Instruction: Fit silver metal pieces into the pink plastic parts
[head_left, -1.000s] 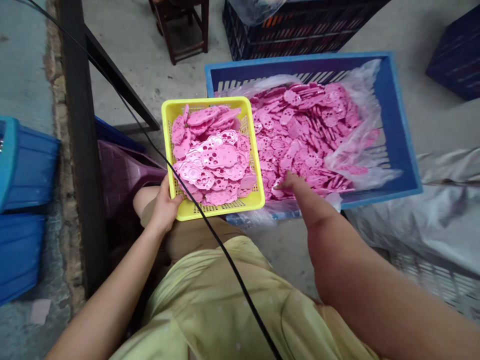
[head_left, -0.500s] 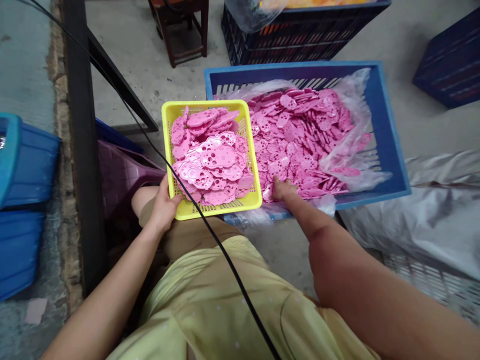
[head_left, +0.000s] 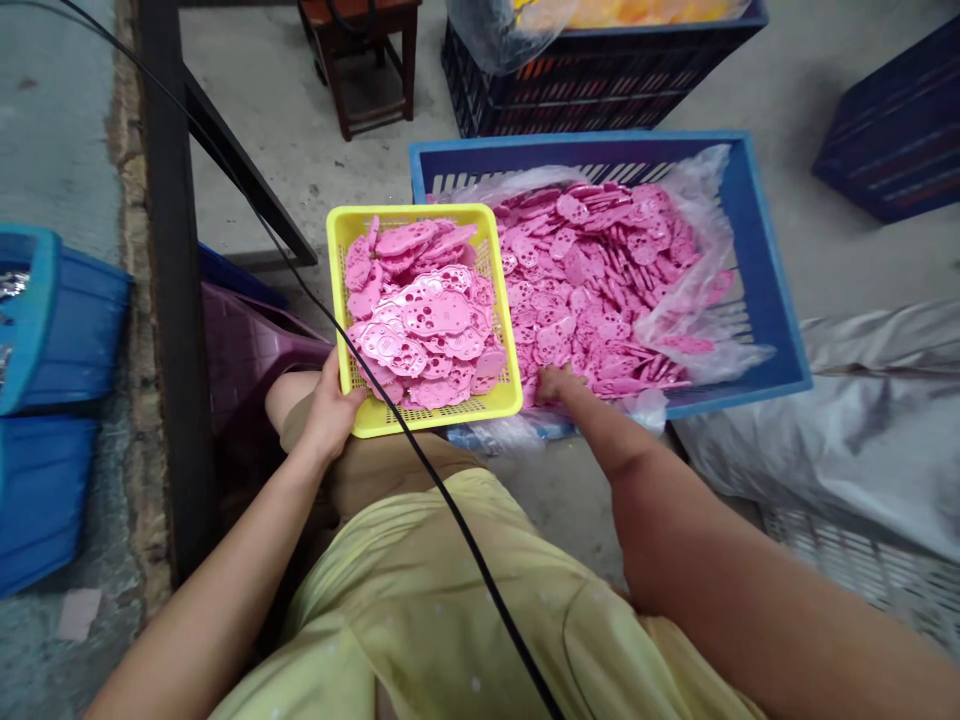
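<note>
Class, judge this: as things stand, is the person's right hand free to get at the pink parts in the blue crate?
Probably yes: the right hand already rests on the pink parts at the near edge of the open blue crate.

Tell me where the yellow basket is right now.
In the head view, the yellow basket sits centre-left, its near corner gripped by the left hand, hard against the left side of the blue crate.

Right hand [head_left: 556, 385]: moved from the near middle of the pink parts [head_left: 600, 290] in the blue crate [head_left: 757, 260] to the crate's near left corner, now just beside the yellow basket [head_left: 420, 418]. Fingers dug lower into the heap there, formerly resting on top.
</note>
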